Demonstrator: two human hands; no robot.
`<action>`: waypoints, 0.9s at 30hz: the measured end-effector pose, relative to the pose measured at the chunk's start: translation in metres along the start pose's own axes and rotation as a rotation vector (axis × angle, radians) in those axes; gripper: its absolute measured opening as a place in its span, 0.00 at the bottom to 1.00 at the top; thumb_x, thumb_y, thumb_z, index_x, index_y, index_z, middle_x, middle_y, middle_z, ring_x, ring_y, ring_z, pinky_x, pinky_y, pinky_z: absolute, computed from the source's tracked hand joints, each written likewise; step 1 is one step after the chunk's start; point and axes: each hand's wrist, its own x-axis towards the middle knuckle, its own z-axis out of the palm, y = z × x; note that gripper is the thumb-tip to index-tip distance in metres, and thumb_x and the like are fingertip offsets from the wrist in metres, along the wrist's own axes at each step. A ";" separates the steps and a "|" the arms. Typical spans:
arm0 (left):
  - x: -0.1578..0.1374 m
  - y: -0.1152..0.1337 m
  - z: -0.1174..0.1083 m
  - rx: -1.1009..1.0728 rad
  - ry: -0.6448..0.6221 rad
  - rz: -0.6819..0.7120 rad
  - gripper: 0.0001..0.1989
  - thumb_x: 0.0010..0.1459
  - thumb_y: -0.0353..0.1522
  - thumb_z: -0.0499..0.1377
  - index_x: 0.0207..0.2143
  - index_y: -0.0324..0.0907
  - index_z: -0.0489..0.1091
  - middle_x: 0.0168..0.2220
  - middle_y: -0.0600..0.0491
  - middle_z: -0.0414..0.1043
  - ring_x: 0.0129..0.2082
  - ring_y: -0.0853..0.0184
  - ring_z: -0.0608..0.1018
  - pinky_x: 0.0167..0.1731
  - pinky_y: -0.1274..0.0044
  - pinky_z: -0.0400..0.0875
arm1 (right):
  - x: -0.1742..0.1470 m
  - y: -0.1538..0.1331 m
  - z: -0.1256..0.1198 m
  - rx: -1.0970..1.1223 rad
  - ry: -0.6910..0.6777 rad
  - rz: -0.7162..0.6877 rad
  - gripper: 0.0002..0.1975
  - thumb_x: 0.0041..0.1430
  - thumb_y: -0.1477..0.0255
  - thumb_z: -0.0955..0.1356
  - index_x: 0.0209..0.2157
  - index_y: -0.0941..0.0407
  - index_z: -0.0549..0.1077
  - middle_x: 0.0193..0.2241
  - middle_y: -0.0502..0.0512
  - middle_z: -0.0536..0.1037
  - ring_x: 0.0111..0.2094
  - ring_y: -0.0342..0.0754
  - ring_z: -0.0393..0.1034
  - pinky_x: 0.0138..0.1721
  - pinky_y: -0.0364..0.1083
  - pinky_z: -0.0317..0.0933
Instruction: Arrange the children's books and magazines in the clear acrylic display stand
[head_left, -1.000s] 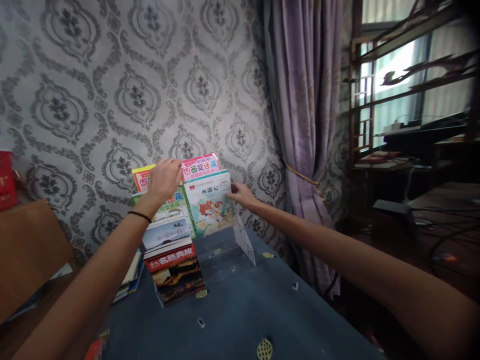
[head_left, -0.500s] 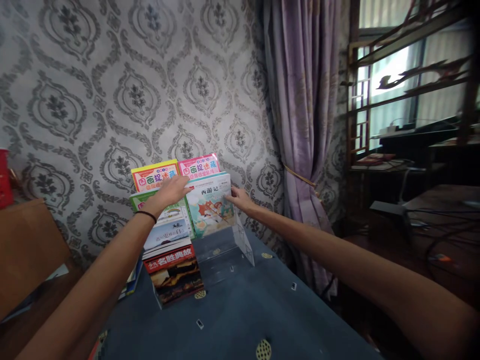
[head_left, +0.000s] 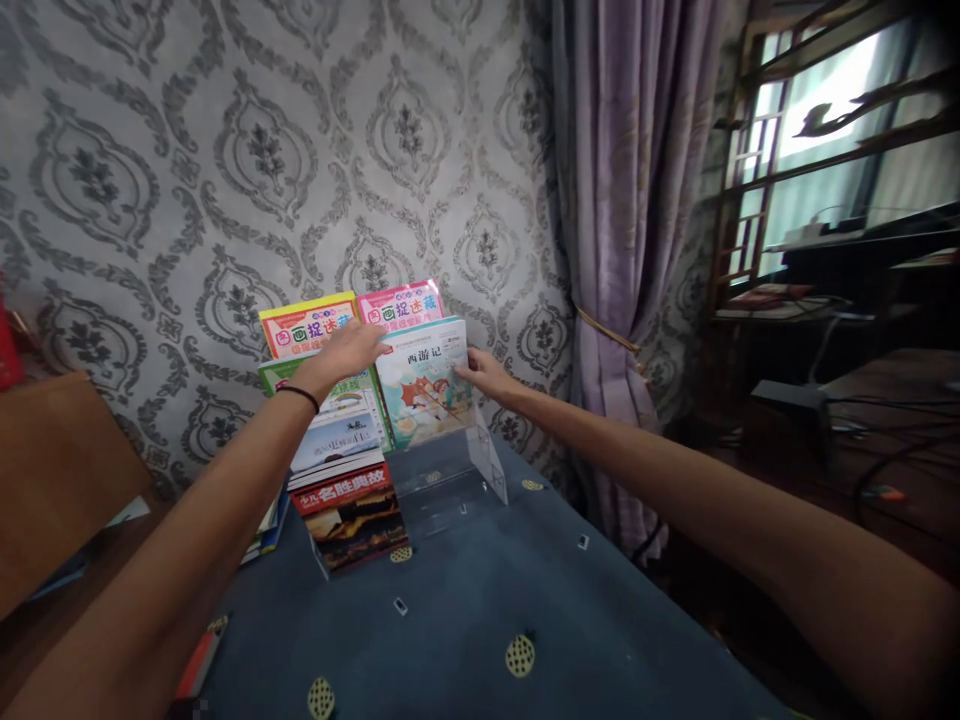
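Note:
A picture book with a white and pale-green cover stands upright in a clear tiered book stand. My left hand is closed at its upper left edge, the fingertips partly hidden. On the opposite edge, my right hand pinches the book, thumb in front. Behind it rises a pink-covered book. The stand's left column holds a yellow-edged book, a green-edged book, a pale blue book and, lowest, a red and black book.
Under the stand lies a dark blue cloth with pineapple prints. A cardboard box is at the left, near more books. Patterned wallpaper and a purple curtain are behind; a dark desk with cables is at the right.
The view has tipped slightly downward, so the stand and books appear higher in the picture. Both hands keep their places at the white book's edges.

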 end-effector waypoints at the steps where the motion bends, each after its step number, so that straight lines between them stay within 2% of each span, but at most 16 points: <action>1: 0.000 0.001 -0.001 0.050 -0.031 0.016 0.11 0.64 0.36 0.55 0.42 0.41 0.73 0.43 0.43 0.76 0.48 0.55 0.74 0.48 0.68 0.67 | -0.001 -0.001 0.000 -0.027 0.017 -0.007 0.17 0.53 0.70 0.72 0.45 0.58 0.75 0.43 0.59 0.82 0.47 0.56 0.75 0.51 0.55 0.69; 6: -0.001 0.003 -0.007 0.127 -0.103 0.076 0.14 0.66 0.37 0.51 0.43 0.40 0.72 0.43 0.44 0.76 0.47 0.57 0.74 0.47 0.69 0.68 | -0.006 -0.004 0.000 -0.068 0.058 -0.016 0.14 0.53 0.72 0.72 0.43 0.58 0.76 0.41 0.58 0.83 0.46 0.57 0.75 0.50 0.55 0.70; 12: -0.007 -0.009 -0.026 0.048 -0.066 0.130 0.22 0.66 0.42 0.45 0.50 0.38 0.70 0.51 0.43 0.75 0.51 0.58 0.74 0.51 0.69 0.67 | -0.007 -0.008 -0.001 -0.105 0.071 -0.040 0.13 0.54 0.74 0.72 0.43 0.57 0.76 0.40 0.57 0.83 0.45 0.56 0.76 0.50 0.54 0.70; 17: -0.029 -0.037 -0.051 -0.026 -0.180 -0.007 0.31 0.60 0.50 0.50 0.53 0.35 0.69 0.54 0.40 0.73 0.52 0.54 0.75 0.50 0.69 0.69 | -0.007 -0.012 -0.002 -0.093 0.078 -0.047 0.17 0.55 0.73 0.71 0.48 0.58 0.74 0.42 0.57 0.83 0.45 0.53 0.76 0.51 0.53 0.69; 21: -0.046 -0.048 -0.056 -0.077 -0.247 -0.106 0.39 0.55 0.52 0.54 0.61 0.34 0.63 0.59 0.39 0.71 0.56 0.54 0.74 0.53 0.70 0.68 | -0.007 -0.013 -0.003 -0.070 0.096 -0.028 0.18 0.55 0.73 0.71 0.49 0.59 0.73 0.42 0.59 0.83 0.43 0.53 0.77 0.50 0.54 0.69; 27: -0.054 -0.047 -0.051 -0.052 -0.232 -0.122 0.35 0.58 0.50 0.54 0.60 0.36 0.65 0.59 0.40 0.71 0.57 0.54 0.74 0.54 0.69 0.67 | -0.009 -0.013 -0.004 -0.046 0.153 0.015 0.20 0.53 0.72 0.73 0.49 0.58 0.73 0.39 0.59 0.83 0.42 0.53 0.77 0.48 0.54 0.70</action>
